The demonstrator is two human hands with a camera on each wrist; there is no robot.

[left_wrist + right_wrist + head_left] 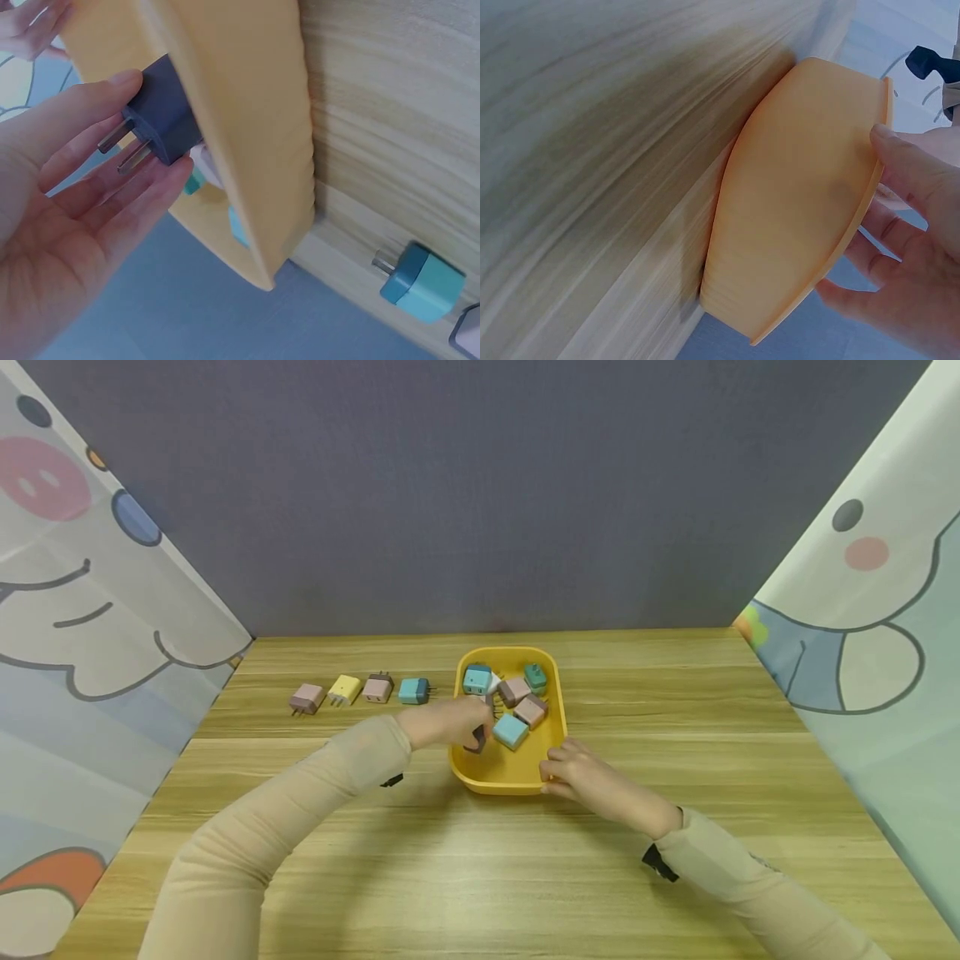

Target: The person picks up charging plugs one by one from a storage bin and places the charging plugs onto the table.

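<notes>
we've got a dark plug (pixel 169 112) pinched between thumb and fingers of our left hand (pixel 447 722), prongs toward the palm, at the left side of the yellow bin (pixel 510 789). our right hand (pixel 588 777) grips the bin's near right rim. loose plugs (pixel 511 732) sit inside, and four others (pixel 377 688) line up left on the wooden table (pixel 712 718).
</notes>
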